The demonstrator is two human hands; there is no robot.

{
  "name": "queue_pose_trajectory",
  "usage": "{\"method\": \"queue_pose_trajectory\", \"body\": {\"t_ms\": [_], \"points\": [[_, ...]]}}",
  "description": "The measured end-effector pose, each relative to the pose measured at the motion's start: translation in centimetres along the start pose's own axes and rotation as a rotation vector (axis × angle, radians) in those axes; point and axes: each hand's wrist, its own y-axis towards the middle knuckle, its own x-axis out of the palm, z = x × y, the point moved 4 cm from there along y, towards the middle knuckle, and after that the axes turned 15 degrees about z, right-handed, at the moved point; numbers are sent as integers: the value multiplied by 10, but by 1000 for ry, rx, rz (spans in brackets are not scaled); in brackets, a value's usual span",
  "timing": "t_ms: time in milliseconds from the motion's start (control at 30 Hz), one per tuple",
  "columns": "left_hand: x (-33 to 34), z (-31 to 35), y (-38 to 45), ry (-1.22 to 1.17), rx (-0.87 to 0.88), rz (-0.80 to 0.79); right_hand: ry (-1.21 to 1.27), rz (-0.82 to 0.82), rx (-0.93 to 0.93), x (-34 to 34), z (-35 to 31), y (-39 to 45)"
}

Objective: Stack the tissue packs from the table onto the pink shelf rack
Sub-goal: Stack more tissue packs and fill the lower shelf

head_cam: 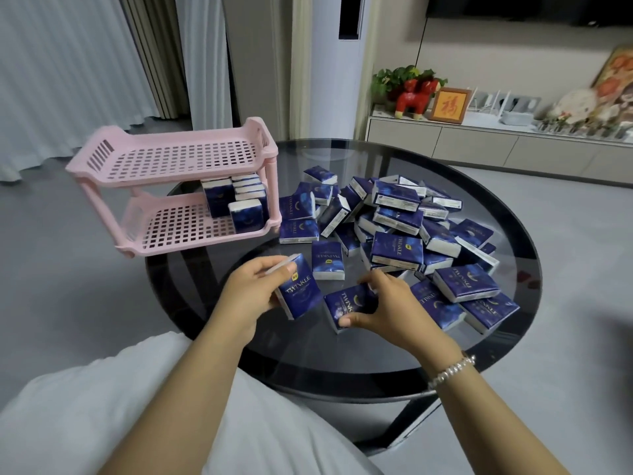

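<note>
— What are the hands doing, down at the near edge of the table?

— The left hand (255, 289) grips a blue pack (298, 286), fingers curled round its left side, thumb across the top, the pack tilted up off the glass. The right hand (387, 305) pinches a second pack (347, 305), thumb at its near corner and fingers over its far edge; it lies on the glass or just above it, I can't tell which. A beaded bracelet (452, 368) sits on that wrist.

— And farther in?

— A loose heap of packs (397, 231) in glossy blue wrappers with white sides fills the middle and right of the round, dark glass table (342, 354).

— The rack?

— At the far left edge, the pink rack (171, 159), plastic with a grid of holes, overhangs the rim. Its lower shelf holds packs on end (236, 197) at the right end.
</note>
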Motion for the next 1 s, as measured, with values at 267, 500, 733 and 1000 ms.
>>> {"method": "queue_pose_trajectory", "body": {"t_ms": [267, 500, 733, 1000], "points": [[-10, 2, 5, -71, 64, 192, 386, 99, 81, 2, -7, -6], [-12, 5, 2, -122, 65, 224, 742, 100, 53, -12, -34, 3], [-7, 2, 1, -187, -27, 139, 840, 54, -8, -4, -63, 12], [5, 4, -2, -275, -77, -226, 703, 26, -31, 9, -69, 32]]}}
